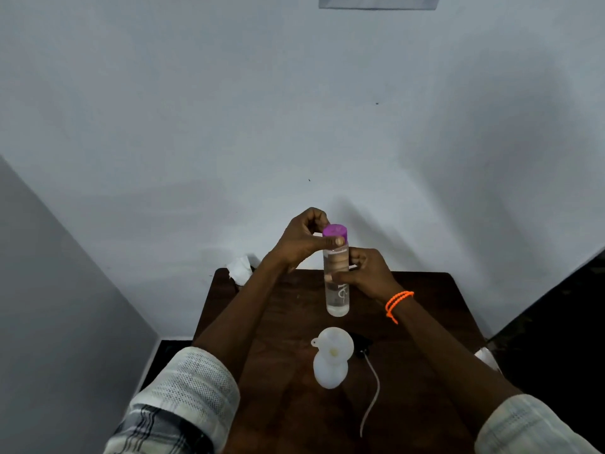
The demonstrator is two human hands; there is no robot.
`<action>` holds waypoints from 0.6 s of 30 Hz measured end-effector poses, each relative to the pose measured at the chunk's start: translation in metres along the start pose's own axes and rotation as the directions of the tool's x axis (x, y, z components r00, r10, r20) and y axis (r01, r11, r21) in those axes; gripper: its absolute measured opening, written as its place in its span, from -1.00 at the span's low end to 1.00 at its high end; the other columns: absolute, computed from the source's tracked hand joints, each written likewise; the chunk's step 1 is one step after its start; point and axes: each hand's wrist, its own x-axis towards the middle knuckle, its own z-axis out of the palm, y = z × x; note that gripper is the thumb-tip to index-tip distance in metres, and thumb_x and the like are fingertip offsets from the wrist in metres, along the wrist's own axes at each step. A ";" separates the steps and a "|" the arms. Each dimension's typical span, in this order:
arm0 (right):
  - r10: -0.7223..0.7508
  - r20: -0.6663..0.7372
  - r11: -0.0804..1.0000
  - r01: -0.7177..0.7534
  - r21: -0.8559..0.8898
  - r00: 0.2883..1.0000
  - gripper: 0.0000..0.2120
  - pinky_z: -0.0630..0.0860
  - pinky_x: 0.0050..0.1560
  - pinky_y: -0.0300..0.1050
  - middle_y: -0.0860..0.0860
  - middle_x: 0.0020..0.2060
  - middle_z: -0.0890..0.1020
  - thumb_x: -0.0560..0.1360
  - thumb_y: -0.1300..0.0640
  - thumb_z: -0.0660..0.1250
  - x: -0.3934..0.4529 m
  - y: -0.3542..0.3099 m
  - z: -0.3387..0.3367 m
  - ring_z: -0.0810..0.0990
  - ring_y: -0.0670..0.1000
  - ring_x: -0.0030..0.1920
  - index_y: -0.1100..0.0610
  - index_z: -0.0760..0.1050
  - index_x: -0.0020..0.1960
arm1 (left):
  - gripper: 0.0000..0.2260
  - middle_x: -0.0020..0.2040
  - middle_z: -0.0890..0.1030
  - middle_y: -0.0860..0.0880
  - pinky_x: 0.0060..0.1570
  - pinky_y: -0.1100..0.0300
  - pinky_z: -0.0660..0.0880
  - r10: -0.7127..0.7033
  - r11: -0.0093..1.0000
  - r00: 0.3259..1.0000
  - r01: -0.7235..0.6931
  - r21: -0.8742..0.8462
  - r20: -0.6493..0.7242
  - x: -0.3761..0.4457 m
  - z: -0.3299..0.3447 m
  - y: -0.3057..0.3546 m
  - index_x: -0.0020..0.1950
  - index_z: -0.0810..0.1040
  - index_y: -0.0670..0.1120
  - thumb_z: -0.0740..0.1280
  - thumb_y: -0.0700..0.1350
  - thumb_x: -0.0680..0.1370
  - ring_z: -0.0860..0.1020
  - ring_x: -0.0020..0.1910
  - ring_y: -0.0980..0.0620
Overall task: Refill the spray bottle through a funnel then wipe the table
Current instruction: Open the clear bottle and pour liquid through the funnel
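Note:
A clear water bottle (338, 299) with a purple cap (334, 230) is held above the dark wooden table (425, 309). My right hand (366, 273) grips its body. My left hand (302, 240) pinches the purple cap with thumb and curled fingers. Nearer to me, a white spray bottle (329, 371) stands on the table with a white funnel (334, 344) sitting in its neck. The black spray head (361, 347) lies beside it on the right, its thin white tube (373, 394) trailing toward me.
A crumpled white cloth (240, 268) lies at the table's far left corner. Another white object (487, 358) shows at the right table edge. A pale wall stands close behind the table, and dark floor lies on either side.

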 end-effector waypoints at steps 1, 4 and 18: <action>0.005 -0.014 1.000 -0.005 0.015 1.000 -0.69 0.66 0.03 -0.01 0.03 -0.15 0.76 0.25 0.21 0.67 -0.001 -0.001 0.000 0.74 0.04 -0.10 0.12 0.71 -0.04 | -0.62 -0.15 0.59 0.00 -0.03 0.06 0.56 0.016 0.999 0.999 -0.014 0.043 -0.050 -0.001 0.001 0.000 -0.07 0.54 -0.05 0.68 -0.17 0.28 0.59 -0.12 0.06; 0.026 -0.064 0.999 -0.023 0.042 0.998 -0.68 0.64 0.01 -0.05 0.02 -0.15 0.76 0.24 0.21 0.68 -0.002 -0.002 -0.001 0.74 0.02 -0.09 0.10 0.72 -0.04 | -0.52 -0.16 0.68 0.00 0.02 0.15 0.59 0.054 0.987 0.973 -0.017 0.161 -0.223 -0.005 0.009 0.001 0.00 0.60 0.00 0.71 0.01 0.20 0.67 -0.08 0.07; 0.026 -0.112 1.000 -0.024 0.019 0.993 -0.64 0.61 -0.02 -0.11 -0.02 -0.13 0.76 0.24 0.23 0.66 -0.004 -0.003 -0.018 0.74 -0.01 -0.10 0.08 0.71 0.01 | -0.86 -0.18 0.74 -0.06 -0.05 0.04 0.63 0.171 0.982 0.954 -0.145 0.122 -0.245 -0.020 0.012 0.002 -0.12 0.72 -0.14 0.62 -0.23 0.39 0.66 -0.19 0.03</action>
